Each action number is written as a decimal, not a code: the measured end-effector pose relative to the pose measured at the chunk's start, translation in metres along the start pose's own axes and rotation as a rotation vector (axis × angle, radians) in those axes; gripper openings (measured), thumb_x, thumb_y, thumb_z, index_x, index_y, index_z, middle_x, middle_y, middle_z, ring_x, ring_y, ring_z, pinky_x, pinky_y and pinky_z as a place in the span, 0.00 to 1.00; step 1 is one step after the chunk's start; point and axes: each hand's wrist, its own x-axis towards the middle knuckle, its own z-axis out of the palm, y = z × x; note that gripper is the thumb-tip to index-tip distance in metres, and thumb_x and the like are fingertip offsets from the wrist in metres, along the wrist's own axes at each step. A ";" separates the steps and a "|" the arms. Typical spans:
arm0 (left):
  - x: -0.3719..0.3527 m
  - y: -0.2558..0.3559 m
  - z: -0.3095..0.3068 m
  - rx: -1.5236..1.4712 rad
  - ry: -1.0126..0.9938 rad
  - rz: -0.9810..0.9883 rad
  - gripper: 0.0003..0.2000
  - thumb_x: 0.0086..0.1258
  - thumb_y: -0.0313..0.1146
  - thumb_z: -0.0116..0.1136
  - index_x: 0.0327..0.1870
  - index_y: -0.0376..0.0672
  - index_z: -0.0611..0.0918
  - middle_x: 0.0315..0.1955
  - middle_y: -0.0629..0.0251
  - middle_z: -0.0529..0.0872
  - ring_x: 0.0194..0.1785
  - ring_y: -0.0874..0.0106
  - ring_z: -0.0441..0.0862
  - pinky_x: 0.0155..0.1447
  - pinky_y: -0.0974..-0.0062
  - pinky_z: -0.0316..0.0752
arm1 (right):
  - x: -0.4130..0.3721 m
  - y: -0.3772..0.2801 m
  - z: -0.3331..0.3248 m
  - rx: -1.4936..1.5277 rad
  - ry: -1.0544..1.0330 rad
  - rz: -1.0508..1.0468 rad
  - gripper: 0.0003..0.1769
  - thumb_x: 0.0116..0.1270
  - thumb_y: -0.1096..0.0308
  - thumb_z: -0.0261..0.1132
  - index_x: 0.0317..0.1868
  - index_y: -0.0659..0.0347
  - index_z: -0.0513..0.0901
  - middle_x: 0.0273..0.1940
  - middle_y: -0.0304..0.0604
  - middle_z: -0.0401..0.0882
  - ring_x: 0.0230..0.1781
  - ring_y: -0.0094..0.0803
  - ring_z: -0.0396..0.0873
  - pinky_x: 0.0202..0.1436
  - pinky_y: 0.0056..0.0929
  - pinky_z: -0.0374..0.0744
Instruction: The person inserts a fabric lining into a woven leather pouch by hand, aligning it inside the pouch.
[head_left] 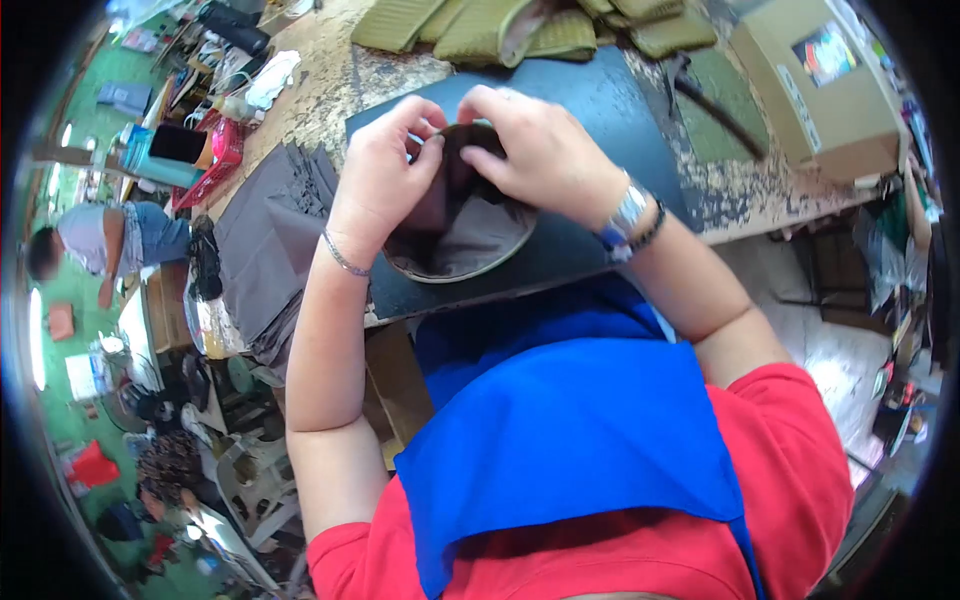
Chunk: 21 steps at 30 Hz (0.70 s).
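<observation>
Both hands work on a round, cap-like piece (470, 240) with a grey fabric lining and an olive rim, resting on a dark mat (590, 110). My left hand (385, 165) pinches the lining at the piece's left edge. My right hand (540, 150) grips the top rim, fingers curled over it. The far part of the piece is hidden behind my hands. A bracelet sits on my left wrist, a watch and a bead band on my right.
A stack of grey fabric pieces (265, 240) lies left of the mat. Olive quilted pieces (520, 30) are piled at the far edge, a cardboard box (820, 80) at right. Clutter and a teal bottle (150, 160) stand far left. Another person (110, 240) bends over below.
</observation>
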 end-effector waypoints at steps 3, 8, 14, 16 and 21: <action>-0.009 -0.014 -0.006 0.148 0.115 0.104 0.08 0.66 0.20 0.57 0.43 0.39 0.83 0.35 0.62 0.84 0.32 0.75 0.81 0.40 0.77 0.77 | -0.006 -0.006 -0.007 -0.033 -0.020 0.039 0.15 0.63 0.69 0.64 0.49 0.58 0.73 0.37 0.52 0.83 0.43 0.53 0.82 0.46 0.49 0.80; -0.026 -0.010 -0.013 0.103 0.179 0.049 0.11 0.66 0.20 0.57 0.47 0.40 0.85 0.36 0.62 0.83 0.30 0.74 0.79 0.38 0.77 0.75 | 0.007 0.017 -0.002 0.024 -0.095 0.039 0.14 0.64 0.72 0.63 0.50 0.58 0.75 0.39 0.52 0.84 0.43 0.50 0.84 0.46 0.44 0.80; -0.038 -0.007 -0.015 0.081 0.188 -0.105 0.12 0.67 0.21 0.57 0.49 0.41 0.85 0.33 0.63 0.79 0.30 0.77 0.78 0.38 0.78 0.75 | 0.049 0.026 0.000 0.016 -0.168 -0.154 0.13 0.64 0.75 0.60 0.50 0.57 0.76 0.41 0.51 0.83 0.45 0.49 0.83 0.49 0.43 0.80; -0.040 -0.021 -0.013 0.109 0.191 -0.128 0.11 0.68 0.21 0.57 0.49 0.41 0.85 0.34 0.64 0.78 0.30 0.78 0.78 0.39 0.78 0.74 | 0.057 0.028 0.011 0.015 -0.210 -0.221 0.14 0.63 0.77 0.60 0.49 0.57 0.76 0.43 0.50 0.82 0.48 0.49 0.82 0.51 0.42 0.80; -0.048 -0.040 -0.009 0.024 0.193 -0.188 0.10 0.70 0.22 0.56 0.48 0.42 0.86 0.37 0.66 0.78 0.31 0.80 0.75 0.40 0.80 0.73 | 0.062 0.020 0.024 0.056 -0.320 -0.309 0.16 0.63 0.78 0.62 0.50 0.55 0.83 0.48 0.43 0.81 0.51 0.45 0.80 0.57 0.37 0.78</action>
